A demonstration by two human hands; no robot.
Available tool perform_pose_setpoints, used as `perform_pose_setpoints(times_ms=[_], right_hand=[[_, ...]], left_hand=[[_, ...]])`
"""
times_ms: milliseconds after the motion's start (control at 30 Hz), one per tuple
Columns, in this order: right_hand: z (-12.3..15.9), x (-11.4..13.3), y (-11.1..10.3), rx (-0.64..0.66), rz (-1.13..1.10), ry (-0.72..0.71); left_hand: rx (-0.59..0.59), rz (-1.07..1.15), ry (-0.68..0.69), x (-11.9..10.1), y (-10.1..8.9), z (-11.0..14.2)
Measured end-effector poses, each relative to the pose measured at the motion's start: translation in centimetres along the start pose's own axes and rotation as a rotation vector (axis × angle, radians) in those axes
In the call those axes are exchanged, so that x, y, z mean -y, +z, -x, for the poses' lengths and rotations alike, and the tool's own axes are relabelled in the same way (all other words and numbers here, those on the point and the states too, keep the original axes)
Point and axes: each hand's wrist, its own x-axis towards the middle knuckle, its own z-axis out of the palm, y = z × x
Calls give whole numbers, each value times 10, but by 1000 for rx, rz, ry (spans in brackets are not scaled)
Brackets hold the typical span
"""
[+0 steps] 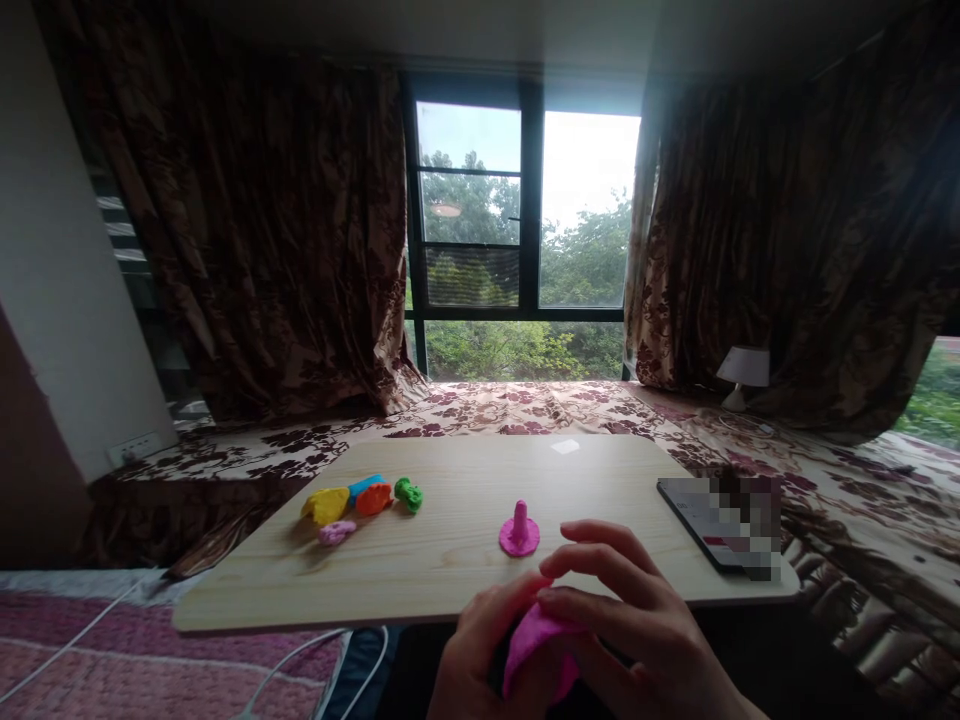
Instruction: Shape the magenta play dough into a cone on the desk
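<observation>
"Well, where's the larger pink piece (pixel 534 645)?"
"By the worktop's (pixel 442 575) near edge; left hand (pixel 480 635) and right hand (pixel 652 622) are both curled around it."
"The pink disc with a peg (pixel 519 536)?"
"Just beyond them, peg upright."
"The dark device (pixel 694 515), right?"
"Its markings are too blurred to read."

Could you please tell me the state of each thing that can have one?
Left hand: curled around pink clay
Right hand: gripping the same clay
Pink clay: bent, held
Pegged pink piece: upright on the table
Other clay pieces: lying grouped
Dark device: lying flat
Lamp: upright, seemingly unlit
Curtains: drawn apart
Window: cannot tell whether open
</observation>
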Motion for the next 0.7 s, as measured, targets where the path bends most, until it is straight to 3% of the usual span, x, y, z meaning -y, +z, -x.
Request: perform_pose_setpoints(times_ms=[100, 233, 400, 600, 700], right_hand=[[-3, 0, -1, 23, 9, -38], [-2, -2, 0, 26, -1, -66], [-5, 1, -1, 24, -13, 23], [-11, 4, -1, 92, 32, 6], [-7, 1, 4, 52, 32, 34]], left_hand=[[1, -98, 122, 1, -1, -2], [105, -30, 62, -3, 0, -4], [114, 7, -19, 0, 3, -4], [50, -60, 149, 0, 1, -7], [83, 11, 103, -2, -2, -8]])
